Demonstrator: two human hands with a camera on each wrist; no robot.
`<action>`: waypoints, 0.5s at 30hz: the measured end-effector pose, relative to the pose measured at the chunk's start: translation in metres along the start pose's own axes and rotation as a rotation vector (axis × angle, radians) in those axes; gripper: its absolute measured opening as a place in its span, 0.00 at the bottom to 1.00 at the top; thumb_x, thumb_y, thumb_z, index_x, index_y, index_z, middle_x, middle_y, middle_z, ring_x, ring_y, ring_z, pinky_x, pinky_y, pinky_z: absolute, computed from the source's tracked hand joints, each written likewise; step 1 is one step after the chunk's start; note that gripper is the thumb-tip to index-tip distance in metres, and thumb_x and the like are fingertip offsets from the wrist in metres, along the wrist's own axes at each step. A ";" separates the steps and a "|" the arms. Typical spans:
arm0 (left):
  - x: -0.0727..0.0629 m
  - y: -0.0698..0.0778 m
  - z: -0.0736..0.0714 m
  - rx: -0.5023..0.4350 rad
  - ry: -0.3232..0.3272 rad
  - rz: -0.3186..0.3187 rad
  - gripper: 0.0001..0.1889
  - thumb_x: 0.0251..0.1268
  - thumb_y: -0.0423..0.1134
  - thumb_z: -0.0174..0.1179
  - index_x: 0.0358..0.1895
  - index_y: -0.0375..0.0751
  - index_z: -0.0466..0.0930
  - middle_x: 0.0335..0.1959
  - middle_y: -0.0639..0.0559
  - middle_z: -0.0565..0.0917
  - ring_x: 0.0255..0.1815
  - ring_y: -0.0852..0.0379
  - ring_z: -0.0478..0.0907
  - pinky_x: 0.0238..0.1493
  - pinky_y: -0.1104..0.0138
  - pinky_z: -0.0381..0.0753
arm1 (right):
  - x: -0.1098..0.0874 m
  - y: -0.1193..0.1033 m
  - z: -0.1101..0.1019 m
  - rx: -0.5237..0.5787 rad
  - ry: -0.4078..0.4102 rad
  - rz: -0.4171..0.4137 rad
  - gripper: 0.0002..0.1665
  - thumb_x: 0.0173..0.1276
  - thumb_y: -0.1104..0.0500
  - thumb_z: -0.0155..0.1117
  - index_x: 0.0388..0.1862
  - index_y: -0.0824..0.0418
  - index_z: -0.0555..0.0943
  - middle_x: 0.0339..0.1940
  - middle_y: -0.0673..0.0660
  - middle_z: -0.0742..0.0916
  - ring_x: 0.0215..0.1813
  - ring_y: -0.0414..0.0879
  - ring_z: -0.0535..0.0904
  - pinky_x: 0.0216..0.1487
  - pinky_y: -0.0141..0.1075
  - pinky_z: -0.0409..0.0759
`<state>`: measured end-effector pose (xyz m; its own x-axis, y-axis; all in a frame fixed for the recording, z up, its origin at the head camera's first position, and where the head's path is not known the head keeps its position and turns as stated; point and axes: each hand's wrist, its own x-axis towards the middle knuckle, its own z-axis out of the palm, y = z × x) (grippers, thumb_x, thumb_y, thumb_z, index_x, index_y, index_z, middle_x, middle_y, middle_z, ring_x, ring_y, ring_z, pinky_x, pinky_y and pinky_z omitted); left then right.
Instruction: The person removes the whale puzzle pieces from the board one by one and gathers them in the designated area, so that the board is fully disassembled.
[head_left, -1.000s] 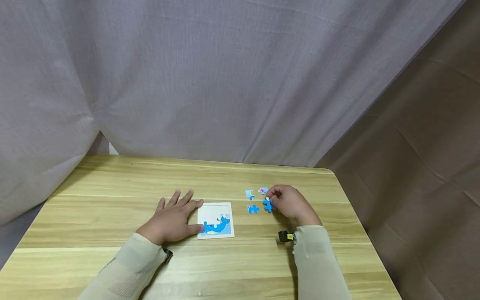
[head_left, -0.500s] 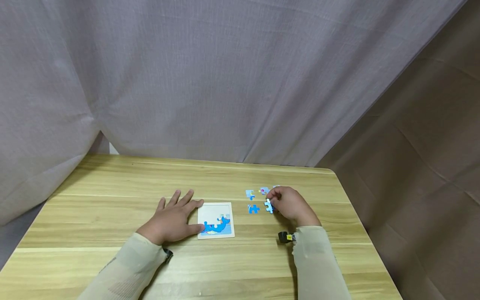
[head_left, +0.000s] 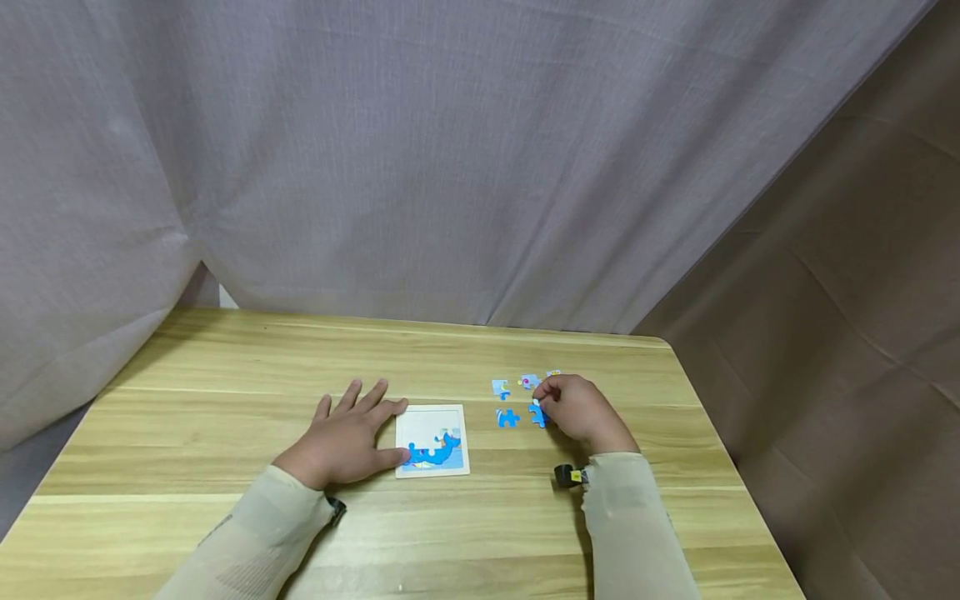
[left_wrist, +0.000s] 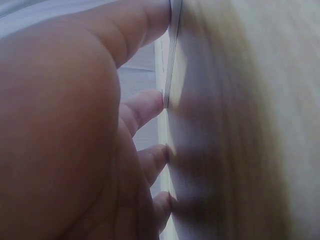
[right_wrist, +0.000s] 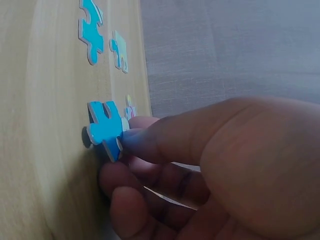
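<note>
A square puzzle tray (head_left: 420,423) lies on the table with a blue animal picture (head_left: 442,452) partly laid in its lower half. My left hand (head_left: 337,443) rests spread at the tray's left side, thumb and index fingertip on its edge. To the right, my right hand (head_left: 587,413) pinches a blue puzzle piece (right_wrist: 106,127) between thumb and fingers. In the right wrist view that piece is tilted at the table surface; whether it touches the wood I cannot tell. The left wrist view shows my left fingertips (left_wrist: 161,154) on the wood and the tray's edge.
Loose puzzle pieces lie around the right hand: a blue striped one (head_left: 507,418), a pale one with yellow (head_left: 500,388), one with a pink swirl (head_left: 528,382) and one (head_left: 553,373) partly behind the hand. A grey curtain (head_left: 420,167) hangs behind the table (head_left: 450,542).
The blue piece in my right hand has tilted, flashing pale and then blue again. The hand has shifted slightly, uncovering a piece at the back right. My left hand has stayed still.
</note>
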<state>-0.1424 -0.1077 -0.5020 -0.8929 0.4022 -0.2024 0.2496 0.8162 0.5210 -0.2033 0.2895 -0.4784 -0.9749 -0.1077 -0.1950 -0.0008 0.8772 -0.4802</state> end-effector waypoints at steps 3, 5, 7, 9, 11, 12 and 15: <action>0.000 0.000 0.000 -0.001 0.000 0.000 0.45 0.75 0.72 0.66 0.90 0.62 0.66 0.96 0.45 0.51 0.96 0.28 0.38 0.86 0.20 0.36 | 0.000 -0.001 0.000 0.003 0.006 0.008 0.09 0.83 0.63 0.63 0.48 0.56 0.90 0.37 0.52 0.88 0.38 0.46 0.80 0.47 0.41 0.79; 0.000 0.000 0.000 -0.001 0.000 0.000 0.45 0.75 0.72 0.66 0.90 0.62 0.66 0.96 0.45 0.51 0.96 0.28 0.38 0.86 0.20 0.36 | -0.001 -0.001 0.000 0.002 0.010 0.009 0.09 0.83 0.63 0.63 0.48 0.56 0.90 0.37 0.52 0.88 0.38 0.47 0.80 0.46 0.41 0.79; 0.000 0.000 0.000 0.001 0.000 0.000 0.45 0.75 0.72 0.66 0.90 0.62 0.66 0.96 0.45 0.51 0.96 0.28 0.38 0.86 0.20 0.35 | 0.000 -0.001 0.001 -0.003 0.015 0.010 0.09 0.83 0.63 0.63 0.47 0.56 0.90 0.37 0.52 0.88 0.38 0.47 0.80 0.47 0.41 0.79; 0.000 0.000 0.001 0.001 0.000 -0.002 0.45 0.75 0.72 0.66 0.90 0.62 0.66 0.96 0.45 0.51 0.96 0.28 0.38 0.86 0.20 0.35 | 0.000 -0.001 0.001 -0.009 0.019 0.011 0.09 0.83 0.63 0.63 0.47 0.56 0.90 0.37 0.51 0.88 0.39 0.47 0.80 0.47 0.41 0.79; 0.000 0.000 0.001 0.000 0.000 -0.002 0.45 0.75 0.72 0.66 0.90 0.62 0.66 0.96 0.45 0.51 0.96 0.28 0.38 0.86 0.20 0.35 | 0.000 -0.001 0.002 -0.016 0.020 0.014 0.09 0.83 0.63 0.63 0.48 0.56 0.90 0.37 0.51 0.87 0.39 0.47 0.80 0.48 0.41 0.79; 0.000 0.000 0.001 0.000 0.000 -0.002 0.45 0.75 0.72 0.66 0.90 0.62 0.66 0.96 0.45 0.51 0.96 0.28 0.38 0.86 0.20 0.35 | 0.001 0.000 0.002 -0.015 0.019 0.016 0.09 0.83 0.63 0.63 0.48 0.56 0.90 0.37 0.51 0.87 0.39 0.47 0.80 0.48 0.41 0.79; 0.000 0.000 0.001 -0.001 0.001 -0.002 0.45 0.75 0.72 0.66 0.90 0.62 0.66 0.96 0.45 0.51 0.96 0.28 0.38 0.86 0.20 0.35 | 0.001 0.000 0.002 -0.020 0.014 0.021 0.09 0.84 0.62 0.63 0.48 0.56 0.90 0.37 0.51 0.87 0.40 0.47 0.80 0.49 0.42 0.79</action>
<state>-0.1421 -0.1075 -0.5025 -0.8937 0.4002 -0.2026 0.2477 0.8168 0.5210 -0.2038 0.2882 -0.4798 -0.9778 -0.0824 -0.1929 0.0157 0.8883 -0.4590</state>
